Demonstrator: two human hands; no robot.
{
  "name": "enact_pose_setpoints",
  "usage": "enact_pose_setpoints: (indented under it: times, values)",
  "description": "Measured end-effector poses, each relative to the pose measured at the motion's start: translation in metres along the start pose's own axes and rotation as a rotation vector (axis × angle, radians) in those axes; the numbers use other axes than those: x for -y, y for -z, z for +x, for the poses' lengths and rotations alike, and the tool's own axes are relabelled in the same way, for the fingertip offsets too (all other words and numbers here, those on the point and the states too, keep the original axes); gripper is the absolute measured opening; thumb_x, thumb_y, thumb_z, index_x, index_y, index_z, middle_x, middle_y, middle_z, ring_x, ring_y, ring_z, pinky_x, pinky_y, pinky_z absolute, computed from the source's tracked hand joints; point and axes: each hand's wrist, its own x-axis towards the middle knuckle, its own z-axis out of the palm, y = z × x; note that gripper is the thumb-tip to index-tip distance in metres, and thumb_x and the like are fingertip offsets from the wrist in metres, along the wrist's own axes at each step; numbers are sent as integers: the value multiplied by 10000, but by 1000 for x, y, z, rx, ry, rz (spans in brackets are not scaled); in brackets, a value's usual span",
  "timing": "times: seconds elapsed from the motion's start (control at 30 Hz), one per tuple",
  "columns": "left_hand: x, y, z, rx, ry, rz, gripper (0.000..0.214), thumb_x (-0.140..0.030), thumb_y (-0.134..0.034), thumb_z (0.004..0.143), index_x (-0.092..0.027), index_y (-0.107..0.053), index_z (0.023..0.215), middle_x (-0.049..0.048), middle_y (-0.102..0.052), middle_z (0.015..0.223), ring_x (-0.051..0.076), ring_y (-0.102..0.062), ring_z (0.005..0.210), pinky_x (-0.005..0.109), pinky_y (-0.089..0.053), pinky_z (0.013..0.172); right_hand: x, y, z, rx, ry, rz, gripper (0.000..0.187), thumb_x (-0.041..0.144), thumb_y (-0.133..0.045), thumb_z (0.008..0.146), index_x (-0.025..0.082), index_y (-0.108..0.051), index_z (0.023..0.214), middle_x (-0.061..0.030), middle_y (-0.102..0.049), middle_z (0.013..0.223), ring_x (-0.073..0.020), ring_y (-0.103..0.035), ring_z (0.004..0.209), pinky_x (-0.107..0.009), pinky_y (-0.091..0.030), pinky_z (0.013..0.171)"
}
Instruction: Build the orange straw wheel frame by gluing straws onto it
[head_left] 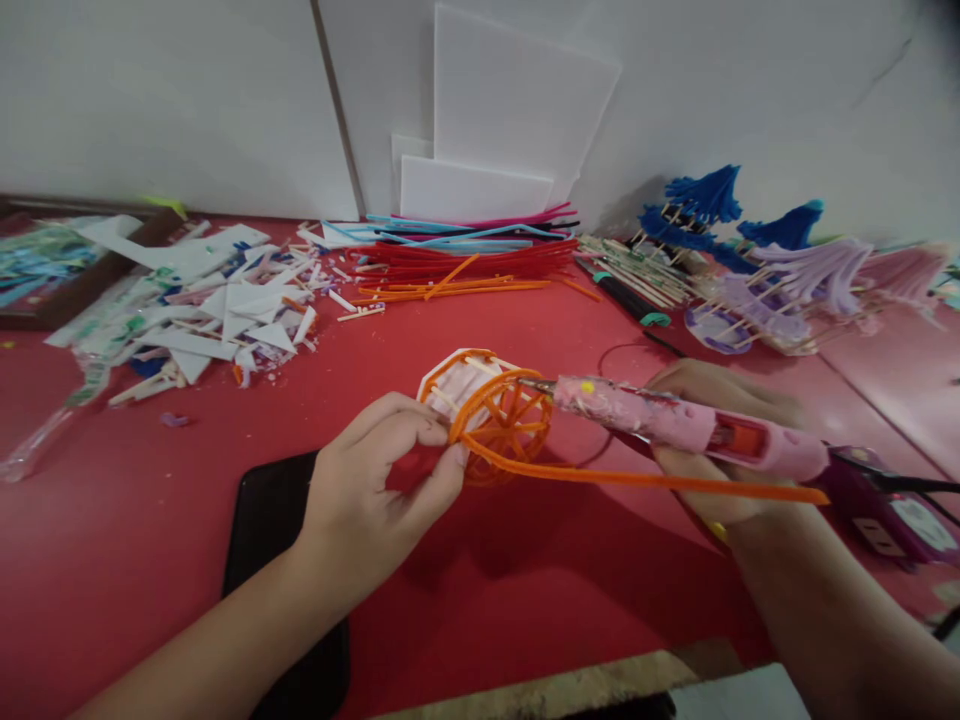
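My left hand [390,470] pinches the rim of a small round frame [511,425] made of orange pipe cleaners and pale sticks, with a white board base at its far side. One long orange pipe cleaner [645,481] trails from the rim to the right, passing in front of my right hand [720,440]. That hand is wrapped round a pink hot glue gun [645,408], whose metal nozzle touches or nearly touches the upper right of the orange rim. The fingers round the gun's handle are partly hidden behind it.
A black phone [285,580] lies under my left forearm. White board scraps [225,310] are heaped at left. Bundled pipe cleaners [465,260] and leaning white boards [517,100] stand behind. Blue and lilac umbrella-like models [787,260] and a purple power strip [892,510] are at right.
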Motion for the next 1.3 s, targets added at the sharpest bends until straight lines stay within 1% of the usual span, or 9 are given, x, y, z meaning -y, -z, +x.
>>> enact_pose_setpoints:
  times: [0.1, 0.27, 0.4, 0.6, 0.73, 0.8, 0.9, 1.07, 1.3]
  values:
    - [0, 0, 0, -7, 16, -4, 77, -183, -593, 780, -207, -551, 721, 5, -645, 757, 124, -630, 685, 241, -535, 611, -14, 12, 5, 45, 65, -113, 68, 179, -552, 676, 217, -573, 727, -12, -567, 625, -140, -509, 539, -278, -386, 514]
    - [-2, 3, -1, -6, 33, 0, 82, -172, -578, 790, -190, -544, 718, 10, -642, 762, 122, -629, 698, 232, -522, 629, -64, 18, 8, 309, -234, -442, 124, 147, -565, 683, 223, -589, 778, -24, -614, 618, -155, -542, 525, -264, -356, 480]
    - [-3, 4, -2, -14, -10, 24, 75, -164, -577, 797, -188, -540, 737, 13, -639, 774, 120, -629, 717, 225, -518, 640, -92, 17, 9, 363, -227, -441, 192, 115, -596, 632, 207, -629, 796, -88, -687, 778, -218, -627, 685, -300, -444, 583]
    - [1, 1, -4, -61, -120, 80, 79, -141, -581, 796, -192, -529, 766, 13, -629, 771, 127, -618, 738, 245, -525, 668, -11, 24, 20, 41, -181, -365, 160, 187, -508, 819, 206, -615, 936, -78, -676, 928, -212, -635, 865, -332, -478, 744]
    - [4, -1, -4, -61, -171, 93, 81, -133, -582, 797, -189, -527, 778, 14, -629, 776, 128, -617, 745, 248, -525, 675, 68, 11, 19, 270, 132, -242, 265, 399, -586, 829, 198, -589, 1001, -59, -686, 932, -194, -637, 820, -313, -504, 719]
    - [5, -1, -5, -55, -187, 91, 79, -131, -586, 799, -181, -529, 777, 17, -629, 777, 127, -616, 750, 246, -522, 683, 90, 1, 17, 431, 228, -313, 166, 260, -600, 824, 173, -591, 965, -66, -695, 921, -206, -641, 803, -311, -499, 662]
    - [5, -1, -5, -58, -201, 90, 81, -137, -599, 795, -174, -531, 769, 24, -629, 780, 132, -617, 756, 251, -521, 690, 99, -10, 16, 525, 304, -405, 118, 81, -576, 769, 170, -611, 838, -43, -704, 800, -202, -639, 689, -300, -459, 577]
    - [5, -2, -6, -61, -212, 114, 70, -139, -597, 790, -169, -537, 770, 31, -624, 778, 141, -612, 761, 261, -520, 700, 93, -11, 16, 488, 245, -533, 241, 404, -644, 781, 165, -621, 806, -47, -669, 678, -224, -619, 630, -368, -442, 664]
    - [5, -2, -6, -86, -204, 160, 84, -143, -586, 795, -177, -521, 755, 26, -612, 761, 149, -609, 743, 271, -519, 685, 94, -10, 14, 464, 233, -568, 148, 73, -569, 773, 190, -649, 814, -13, -658, 684, -201, -607, 646, -362, -400, 685]
